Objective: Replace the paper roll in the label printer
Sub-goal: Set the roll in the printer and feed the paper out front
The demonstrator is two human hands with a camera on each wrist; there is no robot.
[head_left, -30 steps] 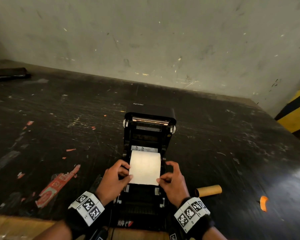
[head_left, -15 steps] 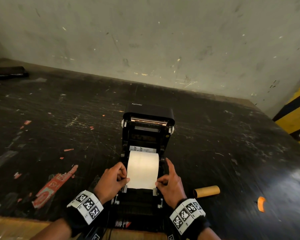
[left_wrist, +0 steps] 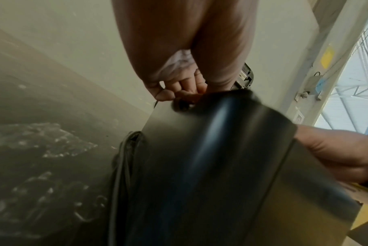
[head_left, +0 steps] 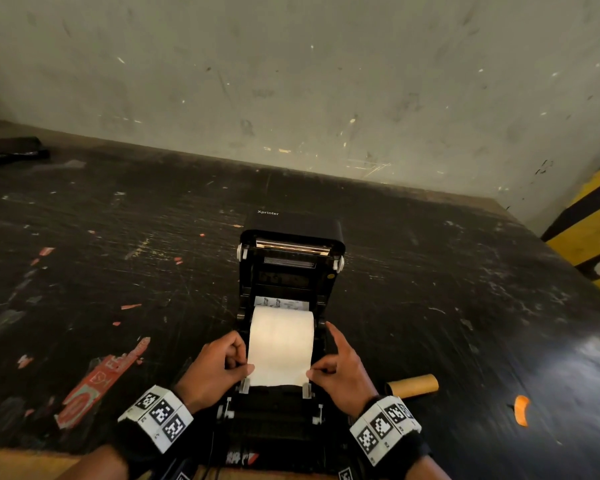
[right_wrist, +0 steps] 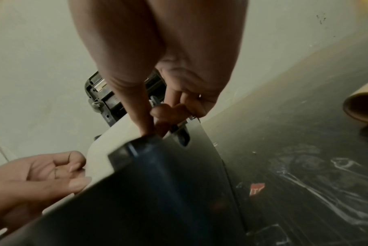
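The black label printer [head_left: 291, 271] stands open on the table, lid raised at the back. A white paper roll [head_left: 281, 337] lies in its bay, and its loose end is drawn toward me over the front guides. My left hand [head_left: 244, 367] pinches the left edge of that end, thumb against curled fingers. On the right edge, my right hand [head_left: 312, 370] pinches with thumb and middle finger while its index finger points up. The right wrist view shows the right fingers [right_wrist: 149, 126] on the white paper [right_wrist: 115, 141]. In the left wrist view the printer's body [left_wrist: 210, 166] hides the paper.
An empty cardboard core [head_left: 412, 386] lies on the dark scratched table [head_left: 118, 271] just right of my right hand. An orange scrap [head_left: 521, 410] is farther right, and a torn red label [head_left: 101, 379] is stuck at the left. A wall closes the back; a yellow-black post [head_left: 592, 237] stands at right.
The roll has gone down from between my hands into the printer's bay. Both hands have slid toward me along the paper's edges, and the right index finger has straightened.
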